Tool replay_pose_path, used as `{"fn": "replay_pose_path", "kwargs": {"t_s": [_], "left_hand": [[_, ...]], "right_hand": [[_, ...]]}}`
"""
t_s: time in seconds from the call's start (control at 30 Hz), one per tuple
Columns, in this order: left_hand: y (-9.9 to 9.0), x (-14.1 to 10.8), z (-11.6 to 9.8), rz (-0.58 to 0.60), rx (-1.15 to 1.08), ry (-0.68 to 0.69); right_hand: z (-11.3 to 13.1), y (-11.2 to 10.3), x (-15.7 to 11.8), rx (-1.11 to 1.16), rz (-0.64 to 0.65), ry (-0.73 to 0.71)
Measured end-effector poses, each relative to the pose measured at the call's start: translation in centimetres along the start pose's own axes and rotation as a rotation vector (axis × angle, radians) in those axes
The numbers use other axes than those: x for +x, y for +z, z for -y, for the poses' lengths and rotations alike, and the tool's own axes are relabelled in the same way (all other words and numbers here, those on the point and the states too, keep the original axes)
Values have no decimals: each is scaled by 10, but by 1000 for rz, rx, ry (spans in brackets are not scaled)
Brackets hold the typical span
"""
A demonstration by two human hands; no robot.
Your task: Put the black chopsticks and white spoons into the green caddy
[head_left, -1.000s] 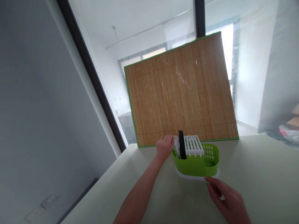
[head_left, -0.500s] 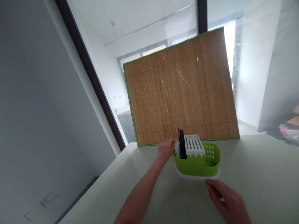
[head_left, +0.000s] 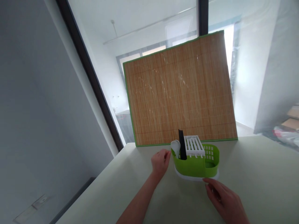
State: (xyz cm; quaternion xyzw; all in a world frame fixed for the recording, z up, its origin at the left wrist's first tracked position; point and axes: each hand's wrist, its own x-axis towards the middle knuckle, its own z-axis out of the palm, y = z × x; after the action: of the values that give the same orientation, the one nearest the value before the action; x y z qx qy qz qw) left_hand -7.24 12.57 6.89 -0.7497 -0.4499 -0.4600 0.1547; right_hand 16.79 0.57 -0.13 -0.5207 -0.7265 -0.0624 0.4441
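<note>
A green plastic utensil caddy [head_left: 189, 166] with a white slatted rack [head_left: 193, 145] on top stands on its white base tray [head_left: 191, 178]. White spoons [head_left: 175, 147] lean in its left end, beside an upright long black object [head_left: 182, 144] whose kind I cannot make out. My left hand [head_left: 160, 161] is just left of the caddy, its fingers curled, with nothing visible in them. Whether it touches the caddy's side is unclear. My right hand [head_left: 223, 194] is at the front right, thumb and index finger slightly apart, the index fingertip at the tray's front edge.
The caddy is on a pale table [head_left: 135, 177]. Behind it, a bamboo mat [head_left: 182, 90] with green edging leans against a glass partition with dark frames. A grey wall [head_left: 46, 109] runs along the left. Boxes and plastic [head_left: 286, 130] lie beyond the table at the right.
My left hand has let go of a white spoon at the caddy's left end and moved slightly down and left. The spoon now leans in the caddy. My right hand has barely moved.
</note>
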Motion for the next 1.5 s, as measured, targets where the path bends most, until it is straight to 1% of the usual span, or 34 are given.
{"fn": "replay_pose_path", "kwargs": {"t_s": [0.07, 0.17, 0.23, 0.3, 0.4, 0.47, 0.53, 0.6, 0.67, 0.7, 0.77, 0.9, 0.97, 1.03, 1.2, 1.37, 1.5], "left_hand": [[-4, -32, -5, 31, 0, 50], [-2, -80, -6, 96, -26, 110], [3, -100, -2, 136, -97, 102], [9, -109, 1, 180, -195, 20], [16, -108, 0, 278, -313, -131], [18, -107, -3, 325, -332, -150], [18, -107, -6, 315, -329, -74], [18, -110, -7, 281, -328, 53], [19, -114, -6, 263, -314, 170], [19, -115, -6, 278, -294, 207], [20, -117, -6, 372, -234, 246], [20, -117, -10, 644, -148, 256], [18, -115, -12, 723, -157, 248], [16, -114, -14, 770, -167, 234], [14, -112, -15, 804, -180, 202], [16, -114, -13, 795, -210, 148], [16, -116, -14, 770, -222, 110]], "right_hand": [[-2, 1, 0, -3, -14, 29], [-4, 2, 4, 1, -59, 86], [-3, 2, 12, -22, -131, 136], [1, 2, 23, -52, -226, 166], [12, 6, 45, -55, -336, 180], [21, 11, 60, -58, -387, 208], [31, 17, 74, -77, -444, 249], [41, 23, 86, -111, -489, 289], [50, 31, 94, -150, -496, 321], [54, 35, 97, -170, -494, 338], [58, 43, 99, -207, -491, 383], [58, 59, 96, -293, -500, 535], [55, 64, 93, -336, -489, 597], [53, 67, 91, -362, -469, 622], [53, 65, 91, -400, -437, 630], [57, 63, 97, -440, -414, 667], [57, 58, 99, -465, -359, 701]]}}
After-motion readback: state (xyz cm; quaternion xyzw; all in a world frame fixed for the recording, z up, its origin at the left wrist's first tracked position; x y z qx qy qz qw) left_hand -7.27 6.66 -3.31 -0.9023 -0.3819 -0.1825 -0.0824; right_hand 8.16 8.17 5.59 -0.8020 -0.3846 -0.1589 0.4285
